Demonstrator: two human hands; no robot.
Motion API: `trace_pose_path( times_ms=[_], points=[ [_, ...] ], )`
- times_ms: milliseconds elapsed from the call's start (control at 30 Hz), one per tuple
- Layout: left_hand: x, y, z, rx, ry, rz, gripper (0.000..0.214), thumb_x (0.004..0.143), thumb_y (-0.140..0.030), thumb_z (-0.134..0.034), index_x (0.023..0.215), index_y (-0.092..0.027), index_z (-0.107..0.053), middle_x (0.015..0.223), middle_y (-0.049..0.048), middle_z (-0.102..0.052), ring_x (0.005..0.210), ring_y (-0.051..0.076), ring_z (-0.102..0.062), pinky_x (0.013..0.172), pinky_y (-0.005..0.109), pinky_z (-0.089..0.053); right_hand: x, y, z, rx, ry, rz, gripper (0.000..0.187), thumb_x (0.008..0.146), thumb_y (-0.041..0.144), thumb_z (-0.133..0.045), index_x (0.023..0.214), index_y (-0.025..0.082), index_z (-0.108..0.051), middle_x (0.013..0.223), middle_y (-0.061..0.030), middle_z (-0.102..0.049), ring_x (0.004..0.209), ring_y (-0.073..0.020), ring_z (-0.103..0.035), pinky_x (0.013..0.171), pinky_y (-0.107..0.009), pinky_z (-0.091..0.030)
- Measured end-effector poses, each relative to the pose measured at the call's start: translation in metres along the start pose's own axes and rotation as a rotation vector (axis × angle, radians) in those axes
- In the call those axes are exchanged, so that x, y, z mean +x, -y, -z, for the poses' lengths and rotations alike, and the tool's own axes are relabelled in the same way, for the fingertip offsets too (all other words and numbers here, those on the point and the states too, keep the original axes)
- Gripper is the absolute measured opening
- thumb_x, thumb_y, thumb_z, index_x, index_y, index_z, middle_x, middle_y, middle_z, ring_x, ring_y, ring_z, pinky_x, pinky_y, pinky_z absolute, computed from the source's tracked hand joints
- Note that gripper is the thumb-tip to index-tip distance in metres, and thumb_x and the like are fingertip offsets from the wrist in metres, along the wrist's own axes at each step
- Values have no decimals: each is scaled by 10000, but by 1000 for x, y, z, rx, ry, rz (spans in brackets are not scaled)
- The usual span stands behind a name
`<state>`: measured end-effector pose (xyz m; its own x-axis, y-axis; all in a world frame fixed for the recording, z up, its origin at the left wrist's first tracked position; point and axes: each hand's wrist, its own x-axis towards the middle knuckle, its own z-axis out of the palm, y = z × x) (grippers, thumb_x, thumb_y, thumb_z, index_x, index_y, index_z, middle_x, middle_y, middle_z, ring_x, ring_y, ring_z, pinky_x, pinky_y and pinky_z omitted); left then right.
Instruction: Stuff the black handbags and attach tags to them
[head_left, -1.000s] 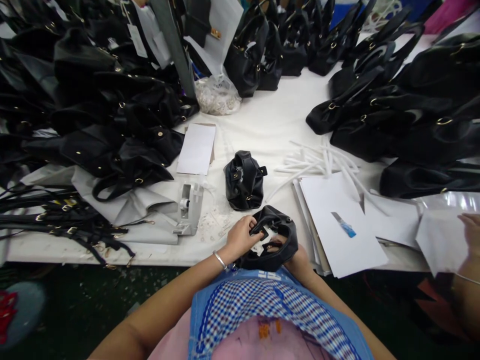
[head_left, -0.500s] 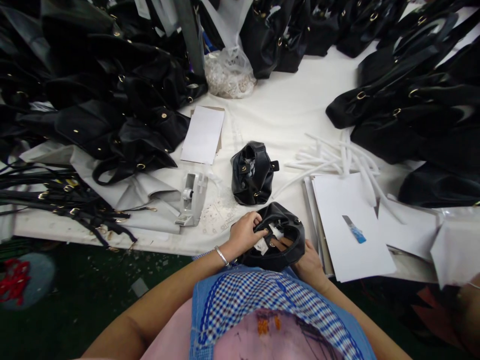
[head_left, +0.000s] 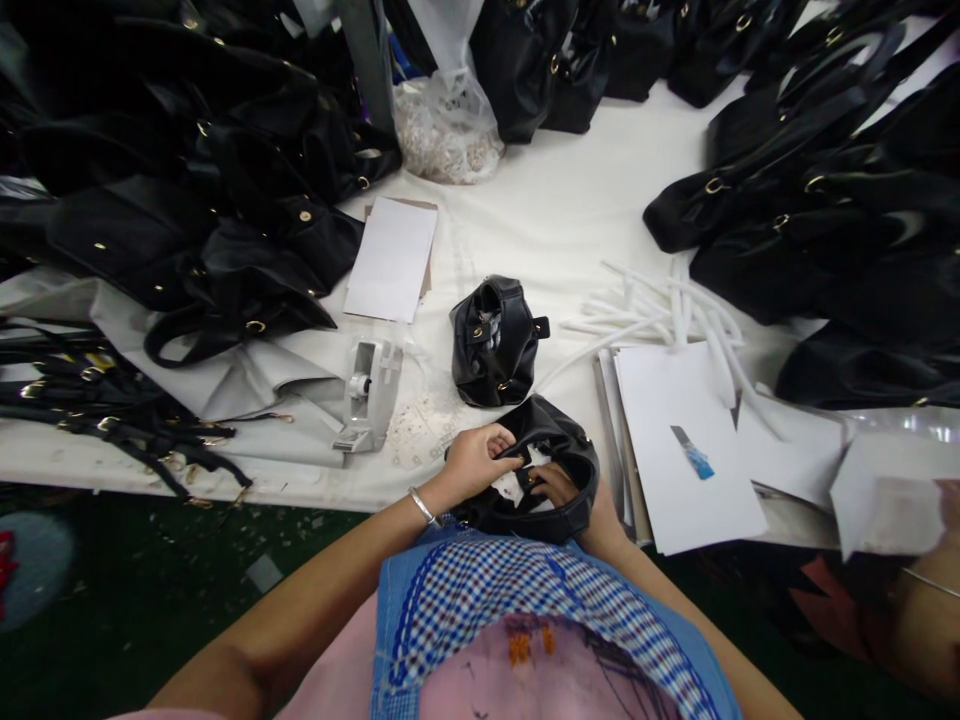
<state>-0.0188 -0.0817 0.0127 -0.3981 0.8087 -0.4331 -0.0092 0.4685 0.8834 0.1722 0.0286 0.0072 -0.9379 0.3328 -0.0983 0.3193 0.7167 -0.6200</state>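
A small black handbag (head_left: 566, 435) leans at the table's front edge, against my apron, its mouth facing up. My left hand (head_left: 480, 462) pinches the left rim of its opening between thumb and fingers. From the right side, my right hand (head_left: 555, 484) reaches through into the bag, its fingers curled near a gold snap at the inner edge; the bag's wall hides part of this hand. White paper stuffing (head_left: 510, 487) shows inside the opening. Just beyond stands a second black handbag (head_left: 491, 350), upright, with its handle raised.
A tape dispenser (head_left: 367, 395) and white cards (head_left: 392, 258) lie left; black straps (head_left: 135, 425) sit farther left. At right are white sheets (head_left: 675, 450) with a blue-handled blade (head_left: 691, 453) and white tubes (head_left: 679, 305). Black bags (head_left: 840, 230) are piled around. Another person's arm (head_left: 926, 610) shows at right.
My right hand's fingers have shifted inside the bag toward the snap. My left hand keeps its pinch. The whole view has shifted slightly, and another person's arm shows more at the right.
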Motion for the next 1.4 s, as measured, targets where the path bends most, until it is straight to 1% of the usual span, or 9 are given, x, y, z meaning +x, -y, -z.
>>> trace_pose_path(
  times_ms=[167,333,500,700,933,1067,1167,1300,1400],
  points=[
    [-6,-8,7,118,118,-25,174,715,-261,-715,860,-179,-665,735,-8,-676,676,133,-619,616,212,-474,3,5,-4,92,73,-89,295,970,308,-398,1074,259,-670,1015,-33,-698,1014,-227,-626,928,-404,-500],
    [-9,-11,14,203,185,-39,200,725,-231,-695,923,-206,-681,792,-4,-709,726,149,-656,678,226,-507,4,10,-7,253,-40,-172,260,937,363,-470,979,248,-699,995,-45,-703,984,-241,-629,915,-434,-504],
    [-3,-9,21,109,298,2,221,727,-178,-677,948,-171,-682,833,30,-726,780,159,-682,737,250,-532,12,22,-3,343,-118,-242,212,892,324,-528,860,224,-712,904,-38,-712,902,-229,-648,862,-403,-512],
    [8,0,29,-173,478,112,252,704,-152,-698,947,-115,-641,891,63,-704,836,155,-659,830,305,-505,21,34,6,332,-121,-339,180,845,269,-545,770,223,-702,865,-18,-710,854,-216,-633,787,-356,-492],
    [10,1,28,-100,565,85,250,695,-154,-716,930,-126,-635,872,42,-679,813,141,-632,811,285,-490,21,33,4,256,-66,-384,141,826,292,-575,750,235,-678,808,7,-679,806,-196,-592,731,-317,-444],
    [7,-8,24,205,503,-23,231,696,-122,-698,914,-162,-631,833,20,-679,787,149,-634,735,244,-481,19,30,-3,217,-86,-332,184,845,301,-554,726,230,-676,775,2,-671,780,-194,-585,712,-313,-437],
    [4,-12,22,405,426,-83,212,689,-123,-695,878,-190,-627,801,2,-678,770,154,-634,698,227,-462,16,26,-8,170,-131,-228,212,866,287,-537,724,229,-684,761,-4,-676,769,-195,-597,711,-317,-450],
    [0,-4,24,193,405,-50,239,690,-191,-718,906,-175,-620,805,4,-670,778,144,-629,704,213,-472,14,16,-18,127,-163,-2,258,919,232,-476,821,256,-714,886,-1,-702,867,-197,-634,784,-328,-491],
    [-3,3,25,31,335,-36,208,751,-287,-681,899,-152,-623,750,1,-640,717,127,-600,676,214,-467,9,5,-26,151,-198,62,248,932,232,-483,858,271,-716,931,2,-707,938,-203,-646,859,-357,-517]
  ],
)
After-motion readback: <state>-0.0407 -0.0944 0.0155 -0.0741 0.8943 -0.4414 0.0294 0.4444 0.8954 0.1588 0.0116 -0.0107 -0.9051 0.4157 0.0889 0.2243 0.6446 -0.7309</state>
